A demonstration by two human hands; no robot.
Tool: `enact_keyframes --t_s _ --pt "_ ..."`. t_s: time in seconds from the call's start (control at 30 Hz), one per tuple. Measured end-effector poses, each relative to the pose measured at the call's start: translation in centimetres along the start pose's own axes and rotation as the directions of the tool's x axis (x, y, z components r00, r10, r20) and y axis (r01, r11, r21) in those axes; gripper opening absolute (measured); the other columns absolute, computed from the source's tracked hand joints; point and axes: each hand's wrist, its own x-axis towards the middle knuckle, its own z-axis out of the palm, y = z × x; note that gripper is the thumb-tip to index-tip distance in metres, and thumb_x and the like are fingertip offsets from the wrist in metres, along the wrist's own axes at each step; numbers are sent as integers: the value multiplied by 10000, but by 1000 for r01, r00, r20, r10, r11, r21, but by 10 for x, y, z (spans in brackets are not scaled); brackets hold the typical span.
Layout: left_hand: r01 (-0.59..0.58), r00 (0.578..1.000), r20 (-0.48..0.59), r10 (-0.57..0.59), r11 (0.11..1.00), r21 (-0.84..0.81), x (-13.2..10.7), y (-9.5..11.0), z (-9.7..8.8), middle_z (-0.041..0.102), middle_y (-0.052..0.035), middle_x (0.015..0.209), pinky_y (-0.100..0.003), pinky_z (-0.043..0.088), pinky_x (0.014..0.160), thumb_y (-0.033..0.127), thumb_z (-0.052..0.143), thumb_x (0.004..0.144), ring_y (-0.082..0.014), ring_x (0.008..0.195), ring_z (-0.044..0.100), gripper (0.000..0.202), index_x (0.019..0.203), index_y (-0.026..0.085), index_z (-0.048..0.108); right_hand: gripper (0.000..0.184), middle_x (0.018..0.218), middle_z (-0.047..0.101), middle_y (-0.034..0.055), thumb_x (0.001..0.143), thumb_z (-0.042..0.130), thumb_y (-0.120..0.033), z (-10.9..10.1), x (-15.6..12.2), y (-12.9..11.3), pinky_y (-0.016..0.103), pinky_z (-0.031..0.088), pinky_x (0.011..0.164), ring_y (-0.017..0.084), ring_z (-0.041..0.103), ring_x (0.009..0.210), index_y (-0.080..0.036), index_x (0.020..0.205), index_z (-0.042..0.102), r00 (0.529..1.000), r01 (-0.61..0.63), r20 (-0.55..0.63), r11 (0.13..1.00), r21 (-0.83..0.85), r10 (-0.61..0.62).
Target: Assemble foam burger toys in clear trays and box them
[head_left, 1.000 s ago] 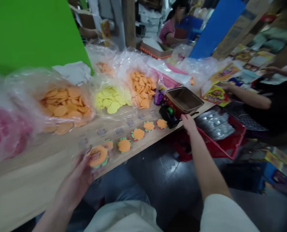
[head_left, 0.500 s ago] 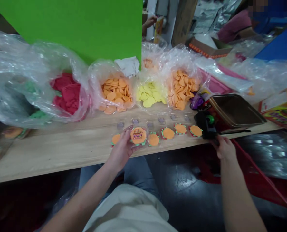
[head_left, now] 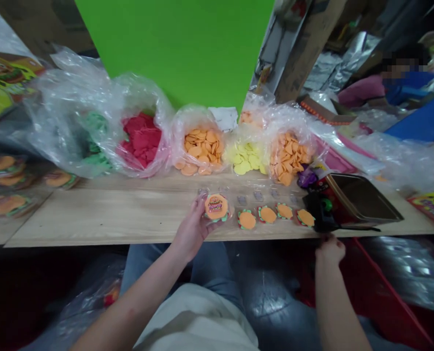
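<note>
My left hand (head_left: pixel 198 225) is closed on a clear plastic pack with a foam burger (head_left: pixel 217 207) in it, a printed burger picture on its orange top. It is held just above the front part of the table. To its right, several open clear packs with orange-topped foam burgers (head_left: pixel 246 219) lie in a row. My right hand (head_left: pixel 330 249) is curled at the table's front edge, just below a black device (head_left: pixel 318 212) with a green round part. Its fingertips are partly hidden, so what they hold, if anything, cannot be made out.
Along the back stand clear bags of red foam pieces (head_left: pixel 141 141), orange discs (head_left: pixel 204 146), yellow pieces (head_left: pixel 248 157) and more orange pieces (head_left: pixel 290 156). A brown tin (head_left: pixel 366 197) stands right. Packed burgers (head_left: pixel 8 204) lie left. A person in pink (head_left: pixel 363 90) is at back right.
The view has swung left, showing more packed burgers and a printed box. My right hand has dropped slightly below the black device. My left hand still holds the burger pack.
</note>
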Motion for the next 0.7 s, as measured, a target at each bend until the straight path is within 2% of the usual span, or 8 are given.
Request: enact_keyframes --t_s 0.1,0.17,0.2,0.23,0.3,0.37,0.47,0.7 --pt "-10 1000 15 11 999 -35 -6 6 -3 517 -55 1225 -351 523 771 368 521 826 -193 962 589 340 1145 262 473 195 627 480 -27 811 464 -345 0 -27 -25 271 416 507 105 446 497 -162 761 512 995 34 -97 998 60 -28" --pt "-35 999 18 36 998 -58 -8 9 -4 521 -44 1221 -328 524 756 349 541 816 -185 958 589 322 1121 263 483 190 644 514 -21 759 540 -344 0 -66 -53 255 419 523 103 468 523 -158 798 553 994 106 -27 990 91 -104" --pt "-54 998 14 55 996 -68 -9 9 -4 526 -40 1214 -313 526 739 341 548 813 -181 953 589 312 1108 262 488 207 645 529 -16 752 557 -350 2 -93 -69 249 420 526 104 477 534 -156 820 580 977 166 112 979 121 -179" --pt "-75 997 6 75 994 -78 -10 10 -4 531 -38 1208 -302 525 726 337 551 812 -177 951 588 304 1100 259 491 218 643 540 -13 752 566 -356 6 -123 -86 242 420 526 104 484 542 -157 833 601 923 198 303 968 153 -237" --pt "-98 995 -18 97 990 -98 -13 10 -6 535 -39 1203 -294 520 720 338 548 813 -176 963 582 304 1099 255 492 211 671 568 -3 770 563 -331 18 -185 -116 239 439 553 109 516 582 -168 890 626 717 205 638 959 194 -282" --pt "-107 994 -42 103 988 -108 -17 12 -9 529 -42 1216 -305 511 737 346 550 810 -184 991 573 323 1114 253 487 361 712 584 -13 791 549 -291 33 -239 -137 243 459 579 111 539 612 -210 1143 535 520 97 800 951 295 -301" --pt "-144 988 -63 138 985 -97 -25 18 -17 522 -53 1233 -305 502 728 363 558 800 -197 1000 572 364 1137 252 478 570 690 580 -32 807 537 -242 53 -286 -150 257 472 630 115 548 637 -245 1335 323 370 -30 864 925 379 -342" --pt "-261 960 -128 250 963 -74 -38 28 -29 557 -40 1190 -273 490 685 364 546 808 -194 997 569 314 1095 256 472 591 660 560 -35 810 537 -246 70 -310 -151 289 476 678 128 542 637 -229 1349 295 350 -13 876 933 359 -332"
